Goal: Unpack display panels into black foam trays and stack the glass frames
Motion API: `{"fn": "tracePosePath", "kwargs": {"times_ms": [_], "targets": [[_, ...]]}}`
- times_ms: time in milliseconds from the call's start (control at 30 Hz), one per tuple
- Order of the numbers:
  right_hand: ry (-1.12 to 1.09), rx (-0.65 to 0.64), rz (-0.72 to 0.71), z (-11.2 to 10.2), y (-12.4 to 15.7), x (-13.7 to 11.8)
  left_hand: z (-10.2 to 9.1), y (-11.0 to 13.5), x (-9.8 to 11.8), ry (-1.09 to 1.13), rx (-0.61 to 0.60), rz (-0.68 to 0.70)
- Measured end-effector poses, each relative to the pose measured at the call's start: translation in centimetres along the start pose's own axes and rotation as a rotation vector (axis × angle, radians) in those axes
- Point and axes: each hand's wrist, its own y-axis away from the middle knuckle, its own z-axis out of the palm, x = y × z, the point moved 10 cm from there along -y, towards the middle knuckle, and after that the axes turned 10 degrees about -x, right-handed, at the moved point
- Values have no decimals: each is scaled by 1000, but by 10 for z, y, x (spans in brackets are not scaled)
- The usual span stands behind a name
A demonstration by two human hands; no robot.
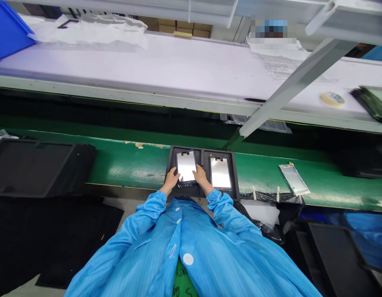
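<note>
Along the green counter's (129, 165) near edge sits a black two-compartment tray (234, 175). One silver panel (220, 172) lies in its right compartment; at the left compartment, left hand (171, 180) and right hand (201, 176) grip a second panel (186, 166) by its sides.

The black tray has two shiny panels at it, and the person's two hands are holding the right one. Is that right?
Not quite: the left hand and right hand hold the left panel, not the right panel, as the head view shows. The black tray does have two.
</note>
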Motion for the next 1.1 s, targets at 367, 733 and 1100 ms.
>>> {"fn": "tracePosePath", "kwargs": {"times_ms": [367,733,1100], "targets": [[-50,-112,72,25,12,-5,11,-17,-13,81,26,-96],[-320,-23,46,36,21,7,16,-13,-7,154,-52,-151],[-354,-51,-33,24,3,23,15,-9,8,156,-23,-99]]}}
